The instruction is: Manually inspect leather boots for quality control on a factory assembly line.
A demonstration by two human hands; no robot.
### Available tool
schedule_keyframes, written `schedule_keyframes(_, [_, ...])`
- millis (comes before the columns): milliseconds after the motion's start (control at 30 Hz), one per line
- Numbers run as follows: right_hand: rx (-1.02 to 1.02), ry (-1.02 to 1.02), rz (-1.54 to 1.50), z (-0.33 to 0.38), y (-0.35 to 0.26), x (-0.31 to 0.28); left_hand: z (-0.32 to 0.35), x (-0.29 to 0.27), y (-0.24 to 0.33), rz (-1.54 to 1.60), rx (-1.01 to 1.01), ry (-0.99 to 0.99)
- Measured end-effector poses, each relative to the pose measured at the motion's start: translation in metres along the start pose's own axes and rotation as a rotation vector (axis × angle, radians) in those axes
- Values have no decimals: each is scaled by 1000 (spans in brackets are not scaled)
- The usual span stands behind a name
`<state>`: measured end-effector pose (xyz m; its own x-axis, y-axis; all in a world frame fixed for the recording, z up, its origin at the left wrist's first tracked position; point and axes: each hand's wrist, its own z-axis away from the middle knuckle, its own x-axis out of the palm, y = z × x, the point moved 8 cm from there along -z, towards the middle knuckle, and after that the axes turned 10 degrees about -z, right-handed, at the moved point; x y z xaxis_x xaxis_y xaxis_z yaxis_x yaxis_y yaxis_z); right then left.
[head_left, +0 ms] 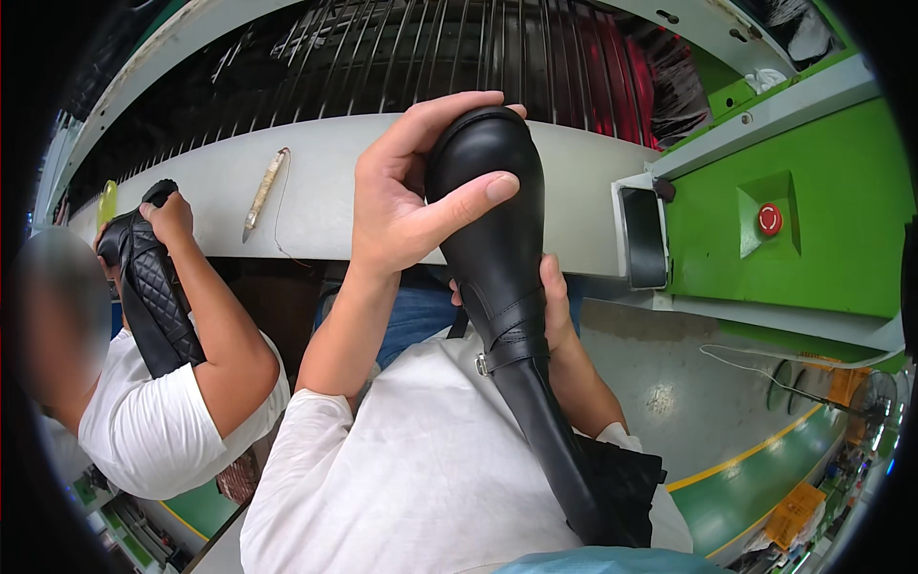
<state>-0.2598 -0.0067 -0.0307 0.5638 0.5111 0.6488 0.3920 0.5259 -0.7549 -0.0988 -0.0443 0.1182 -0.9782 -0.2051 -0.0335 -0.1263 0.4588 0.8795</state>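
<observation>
A tall black boot (492,230) with a rounded toe, an ankle strap and a small metal buckle lies along my body, its toe pointing away from me and its shaft running down over my white shirt. My left hand (411,191) grips the toe from the left, with the thumb across the top and the fingers curled round the far end. Beside the ankle, my right hand (559,311) holds the boot from the right and underneath; its thumb shows, while most of its fingers are hidden behind the boot.
On the pale worktable (335,143) lies a tape-wrapped pen-like tool (263,196) with a thin string. A co-worker (182,411) at left handles a quilted black boot (153,287). Metal rods (402,57) stand beyond the table. A green machine panel (708,239) carries a red button (770,220).
</observation>
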Motion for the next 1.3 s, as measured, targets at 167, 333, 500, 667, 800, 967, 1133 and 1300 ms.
schedule_keyframes(167, [-5, -5, 8, 0, -1, 2, 1, 0, 1, -4, 4, 9])
schedule_keyframes(333, [-12, 4, 1, -1, -1, 0, 1, 0, 1, -5, 3, 11])
schedule_keyframes(500, [-11, -39, 19, -3, -1, 2, 2, -2, 3, -2, -21, 22])
schedule_keyframes(667, [-17, -26, -5, -2, -4, 3, 2, -2, 4, 0, -13, 17])
schedule_keyframes(800, [-119, -51, 122, -6, -23, 11, 2, -2, 20, -108, 12, 8])
schedule_keyframes(967, [-183, -81, 150, -9, -34, 17, 0, -1, 31, -80, 45, -5])
schedule_keyframes(1133, [-200, -96, 123, -6, -44, 20, 4, 1, 44, 99, 141, -33])
schedule_keyframes(1300, [-299, -40, 286, -4, -61, 19, 9, 1, 61, -92, 65, -42])
